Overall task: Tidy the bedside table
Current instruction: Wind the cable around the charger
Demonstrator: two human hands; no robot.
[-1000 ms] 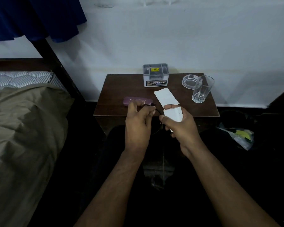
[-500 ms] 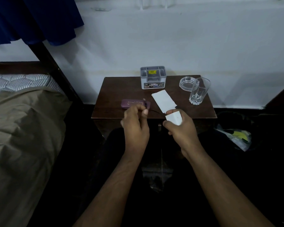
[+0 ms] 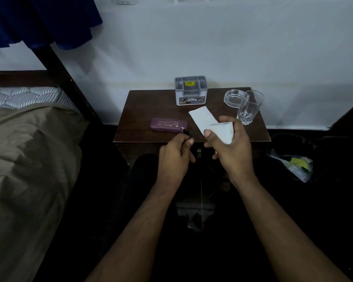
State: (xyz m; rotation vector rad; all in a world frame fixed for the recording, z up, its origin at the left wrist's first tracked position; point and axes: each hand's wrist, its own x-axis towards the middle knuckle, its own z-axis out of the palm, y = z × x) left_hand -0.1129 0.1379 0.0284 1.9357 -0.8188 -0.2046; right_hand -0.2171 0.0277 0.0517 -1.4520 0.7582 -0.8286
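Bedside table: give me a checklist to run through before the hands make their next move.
1. Right hand has a grip on the folded white paper: ok.
2. Left hand pinches a small dark object; what it is: cannot tell.
3. Second white paper still loose on the table: not ok.
4. Purple case lying flat, away from the edge: ok.
5. Drinking glass upright beside the glass ashtray: ok.
6. Grey organiser box has free compartments: cannot tell.
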